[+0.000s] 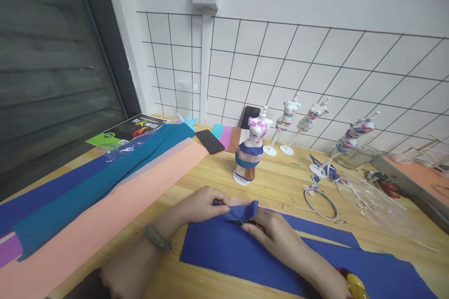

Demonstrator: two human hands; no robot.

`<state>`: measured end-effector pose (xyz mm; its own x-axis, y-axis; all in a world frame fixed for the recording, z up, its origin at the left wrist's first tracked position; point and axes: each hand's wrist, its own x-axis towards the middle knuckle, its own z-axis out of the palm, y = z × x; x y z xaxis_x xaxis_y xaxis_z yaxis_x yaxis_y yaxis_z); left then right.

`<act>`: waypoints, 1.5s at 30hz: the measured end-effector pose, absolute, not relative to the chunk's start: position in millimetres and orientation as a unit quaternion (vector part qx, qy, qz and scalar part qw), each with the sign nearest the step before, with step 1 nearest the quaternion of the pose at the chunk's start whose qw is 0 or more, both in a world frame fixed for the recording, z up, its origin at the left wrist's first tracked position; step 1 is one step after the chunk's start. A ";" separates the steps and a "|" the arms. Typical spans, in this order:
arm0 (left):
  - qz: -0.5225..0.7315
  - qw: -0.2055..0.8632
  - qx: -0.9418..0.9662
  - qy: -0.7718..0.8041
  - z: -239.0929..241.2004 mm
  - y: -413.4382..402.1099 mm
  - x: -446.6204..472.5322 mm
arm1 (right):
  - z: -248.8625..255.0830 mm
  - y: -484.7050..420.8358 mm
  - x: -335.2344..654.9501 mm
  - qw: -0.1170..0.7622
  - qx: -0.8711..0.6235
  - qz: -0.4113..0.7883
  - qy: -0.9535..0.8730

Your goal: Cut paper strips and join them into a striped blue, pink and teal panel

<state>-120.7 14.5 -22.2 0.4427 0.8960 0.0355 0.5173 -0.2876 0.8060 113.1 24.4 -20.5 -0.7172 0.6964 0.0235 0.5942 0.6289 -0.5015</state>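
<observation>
Head view: blue cloth (224,252) on desk (210,173), long axis roughly 9 to 3 o'clock, bulk at 4 to 6 o'clock from scissors (235,222). Left hand (206,204): fingers pinched closed on raised cloth edge. Right hand (275,229), nearer the blades: fingers curled round scissors, tips toward 9 o'clock.

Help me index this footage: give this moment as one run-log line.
left hand: pinching blue fabric | right hand: holding scissors at the fabric | behind hands: small dress form, upright, wrapped in coloured bands
</observation>
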 end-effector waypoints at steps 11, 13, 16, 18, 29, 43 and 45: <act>0.256 0.377 0.761 0.461 -23.9 15.8 -121.4 | -20.7 23.8 112.2 0.108 -0.362 0.231 -0.897; 0.257 0.377 0.761 0.461 -24.2 16.1 -121.5 | -21.1 23.6 112.0 0.108 -0.364 0.229 -0.896; 0.257 0.379 0.760 0.460 -24.0 15.6 -121.1 | -21.0 23.4 111.5 0.110 -0.367 0.226 -0.896; 0.257 0.382 0.759 0.461 -23.4 14.9 -120.2 | -20.5 23.4 111.0 0.110 -0.366 0.229 -0.895; 0.232 0.423 0.731 0.482 -16.3 16.0 -135.4 | -16.1 22.3 110.0 0.116 -0.370 0.251 -0.887; 0.249 0.425 0.727 0.478 -16.8 17.9 -137.4 | 0.7 24.6 114.7 0.123 -0.336 0.309 -0.881; 0.251 0.421 0.728 0.478 -16.8 18.0 -137.7 | 0.1 23.4 112.4 0.129 -0.334 0.323 -0.876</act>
<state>-137.7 18.0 -16.8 0.4162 0.9085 -0.0367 0.4847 -0.1875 0.8543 112.4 23.4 0.1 -0.7438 0.6683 0.0102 0.5018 0.5685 -0.6519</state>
